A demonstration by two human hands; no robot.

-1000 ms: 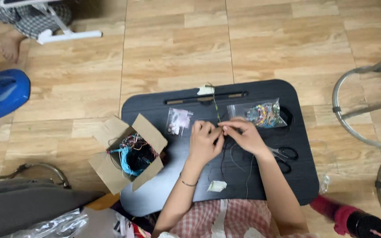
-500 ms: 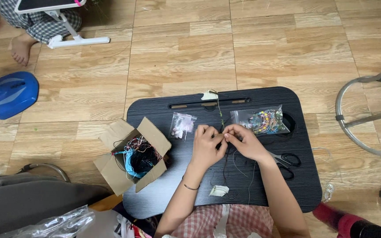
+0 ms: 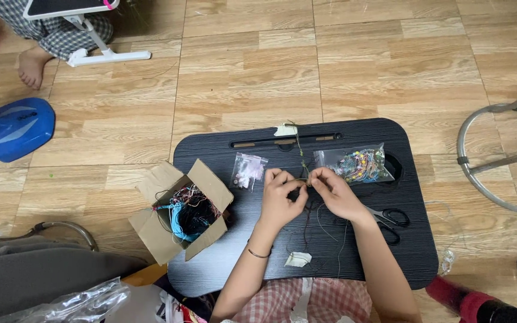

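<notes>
My left hand [image 3: 280, 196] and my right hand [image 3: 335, 192] meet over the middle of a black lap table [image 3: 222, 149]. Both pinch a thin braided cord [image 3: 300, 152] that runs from a taped end [image 3: 285, 130] at the table's far edge down to my fingers. Loose dark and green threads [image 3: 324, 224] trail from my hands toward me. A clear bag of coloured beads [image 3: 357, 164] lies just beyond my right hand. A smaller clear bag [image 3: 248, 170] lies beyond my left hand. Black scissors [image 3: 390, 220] rest at my right wrist.
An open cardboard box [image 3: 160, 182] of tangled cords sits at the table's left edge. A scrap of tape [image 3: 298, 259] lies near my left forearm. On the wooden floor are a blue fan base [image 3: 16, 128], another person's foot [image 3: 31, 69], a white stand [image 3: 106, 55] and metal frames [image 3: 492, 161].
The view has shifted, so the table sits lower and more centred in the picture. Both hands stay together on the cord with only small finger movement.
</notes>
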